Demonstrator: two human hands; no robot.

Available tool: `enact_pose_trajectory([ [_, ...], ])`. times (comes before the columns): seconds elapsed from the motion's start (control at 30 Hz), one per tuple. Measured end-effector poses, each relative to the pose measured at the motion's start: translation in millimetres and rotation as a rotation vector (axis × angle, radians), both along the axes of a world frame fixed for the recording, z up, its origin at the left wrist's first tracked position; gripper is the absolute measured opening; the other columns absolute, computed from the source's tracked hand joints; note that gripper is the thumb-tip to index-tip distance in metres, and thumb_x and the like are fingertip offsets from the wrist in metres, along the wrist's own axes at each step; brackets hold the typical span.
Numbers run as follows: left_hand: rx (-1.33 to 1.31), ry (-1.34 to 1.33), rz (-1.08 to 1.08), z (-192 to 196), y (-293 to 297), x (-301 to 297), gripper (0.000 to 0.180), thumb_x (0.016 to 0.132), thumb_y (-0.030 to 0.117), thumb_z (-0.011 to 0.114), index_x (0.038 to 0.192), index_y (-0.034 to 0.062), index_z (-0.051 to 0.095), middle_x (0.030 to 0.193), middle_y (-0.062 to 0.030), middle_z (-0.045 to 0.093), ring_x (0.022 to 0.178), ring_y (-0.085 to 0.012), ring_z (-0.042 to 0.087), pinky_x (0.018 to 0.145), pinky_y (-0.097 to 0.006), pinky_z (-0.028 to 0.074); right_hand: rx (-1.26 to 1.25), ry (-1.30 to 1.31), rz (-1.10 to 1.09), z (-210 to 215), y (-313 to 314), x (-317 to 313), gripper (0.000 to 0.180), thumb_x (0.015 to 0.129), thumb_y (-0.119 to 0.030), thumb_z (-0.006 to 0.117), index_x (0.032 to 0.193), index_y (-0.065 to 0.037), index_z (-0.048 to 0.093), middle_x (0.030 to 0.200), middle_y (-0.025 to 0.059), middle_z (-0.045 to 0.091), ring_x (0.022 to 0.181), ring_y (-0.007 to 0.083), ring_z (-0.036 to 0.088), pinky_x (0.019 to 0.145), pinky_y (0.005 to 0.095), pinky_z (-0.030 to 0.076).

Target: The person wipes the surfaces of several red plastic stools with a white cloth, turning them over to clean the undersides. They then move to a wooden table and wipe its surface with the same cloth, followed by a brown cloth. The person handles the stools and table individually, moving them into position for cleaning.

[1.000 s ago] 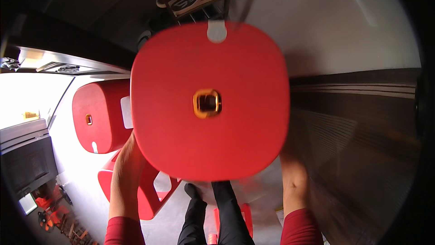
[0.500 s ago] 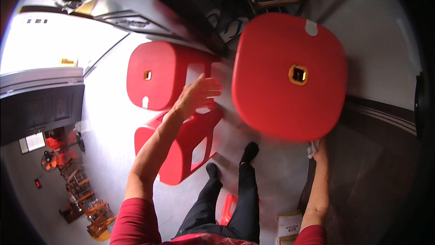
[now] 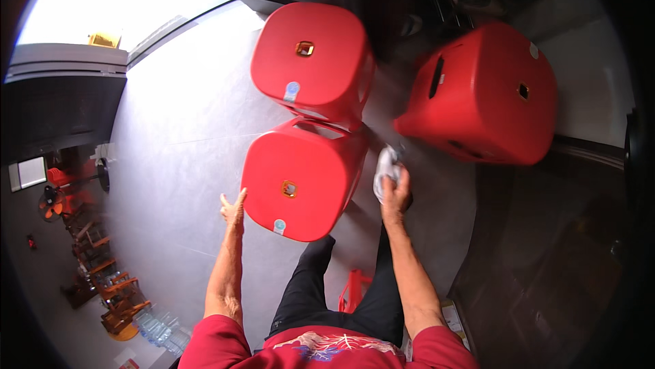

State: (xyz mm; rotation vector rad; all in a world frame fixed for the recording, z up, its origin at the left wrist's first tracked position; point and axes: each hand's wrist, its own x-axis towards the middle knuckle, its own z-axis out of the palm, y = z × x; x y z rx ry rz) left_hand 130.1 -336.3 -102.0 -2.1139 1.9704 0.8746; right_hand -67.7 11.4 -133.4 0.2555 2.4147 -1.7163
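Three red plastic stools stand on the pale floor in the head view. The nearest stool [image 3: 300, 185] is right in front of my legs. My left hand [image 3: 234, 208] is open with its fingers spread, touching that stool's left edge. My right hand [image 3: 396, 191] is shut on a white cloth [image 3: 385, 167], just right of the same stool. A second red stool [image 3: 310, 62] stands beyond it, touching it. The third red stool [image 3: 481, 96] sits tilted to the right, blurred.
A dark doorway and dark wall [image 3: 546, 246] lie to the right. A black counter [image 3: 61, 109] runs along the left. Orange wooden chairs [image 3: 102, 280] and clear bottles [image 3: 160, 328] sit at the lower left. A small red item [image 3: 351, 287] lies between my feet.
The stool I held overhead has come down and now sits at the right. My left hand dropped from reaching upward to the near stool's edge. My right hand moved in with the cloth.
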Motion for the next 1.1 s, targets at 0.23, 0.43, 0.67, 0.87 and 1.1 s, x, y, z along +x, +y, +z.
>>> enact_pose_trajectory([
  [0.23,0.45,0.616,0.16,-39.9,9.9,17.0,0.066,0.086,0.042,0.066,0.135,0.0074,0.039,0.117,-0.0091,0.058,0.108,-0.018,0.054,0.089,-0.034,0.046,0.739,0.555,0.237,2.0,-198.7,37.6,0.043,0.079,-0.014,0.063,0.122,-0.018,0.057,0.115,0.0092,0.048,0.094,0.0322,0.047,0.08,0.0471,0.041],
  [0.43,1.005,0.767,0.448,-34.5,-15.2,26.6,0.082,0.084,0.079,0.02,0.139,0.0201,0.037,0.137,-0.0054,0.045,0.122,-0.03,0.046,0.089,-0.061,0.041,0.578,0.616,0.838,20.9,-276.8,134.3,0.036,0.083,-0.016,0.054,0.118,-0.016,0.061,0.118,0.0065,0.048,0.101,0.0277,0.044,0.087,0.0449,0.039],
  [0.67,0.653,0.647,0.105,-29.8,-24.8,19.0,0.072,0.085,0.058,0.054,0.137,0.0095,0.041,0.131,-0.0103,0.052,0.123,-0.0229,0.045,0.103,-0.043,0.035,0.733,0.614,1.15,28.1,-164.5,233.9,0.037,0.083,-0.016,0.053,0.118,-0.023,0.063,0.121,-0.0035,0.045,0.11,0.0211,0.041,0.087,0.0438,0.035],
  [0.87,0.493,0.524,-0.204,-55.9,-33.1,3.9,0.072,0.079,0.036,0.074,0.135,0.0029,0.042,0.117,-0.0122,0.06,0.106,-0.0198,0.058,0.091,-0.035,0.047,0.856,0.453,0.5,10.6,-130.4,124.7,0.038,0.083,-0.009,0.054,0.12,-0.013,0.058,0.116,0.0148,0.048,0.103,0.0343,0.047,0.087,0.0445,0.039],
  [1.1,0.815,0.647,-0.213,-25.0,-50.1,-41.7,0.089,0.068,0.032,0.083,0.136,-0.0016,0.037,0.117,-0.017,0.059,0.104,-0.0231,0.06,0.088,-0.035,0.05,-0.157,-0.534,-0.24,-62.2,-59.2,121.5,0.055,0.094,-0.043,0.042,0.131,-0.003,0.046,0.132,0.0082,0.05,0.12,0.0234,0.046,0.099,0.0376,0.038],
])
